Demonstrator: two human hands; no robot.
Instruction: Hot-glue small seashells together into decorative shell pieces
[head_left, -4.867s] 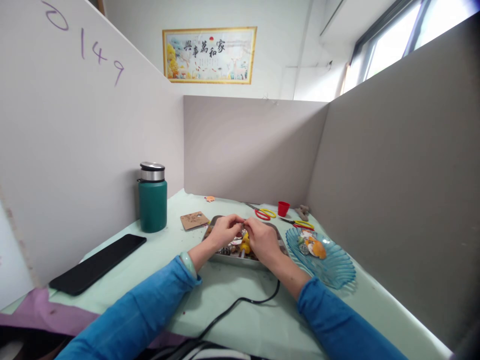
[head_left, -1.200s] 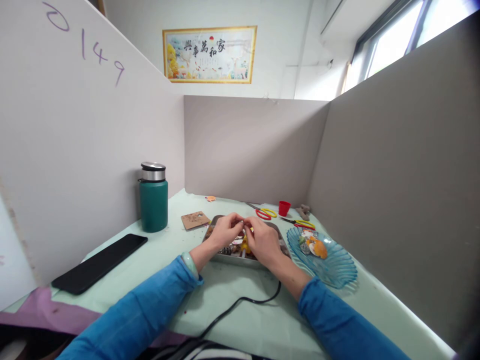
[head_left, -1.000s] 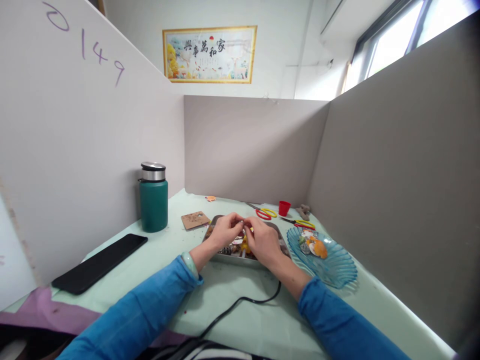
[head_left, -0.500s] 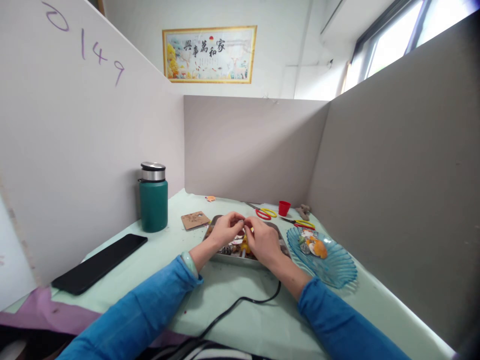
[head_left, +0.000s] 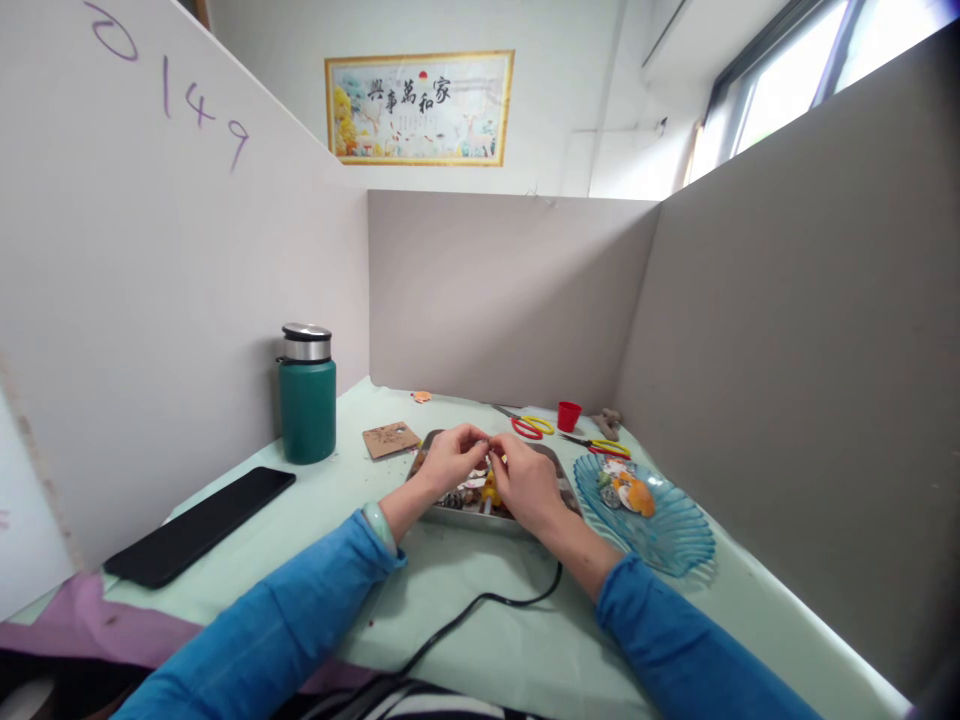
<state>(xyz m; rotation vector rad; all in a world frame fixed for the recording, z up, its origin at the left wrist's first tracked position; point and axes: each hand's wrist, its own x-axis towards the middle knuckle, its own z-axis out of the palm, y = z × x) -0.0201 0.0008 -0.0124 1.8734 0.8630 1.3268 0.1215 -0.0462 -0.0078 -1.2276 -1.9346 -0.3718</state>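
Note:
My left hand (head_left: 451, 460) and my right hand (head_left: 526, 482) meet fingertip to fingertip above a metal tray (head_left: 471, 519). The fingers of both are pinched together on something too small to make out. Under them the tray holds small mixed pieces, among them a yellow object (head_left: 490, 492) near its middle and a dark, rough piece (head_left: 452, 499) at the left. My hands cover the back part of the tray. A black cord (head_left: 487, 598) runs from beside my right wrist toward the table's front edge.
Left stand a green bottle (head_left: 307, 410) and a black phone-like slab (head_left: 202, 525). A brown square card (head_left: 391, 440) lies behind the tray's left. Scissors (head_left: 531, 428), more scissors (head_left: 600, 447) and a red cup (head_left: 568, 416) are behind. A blue glass plate (head_left: 675, 530) holds shells at right.

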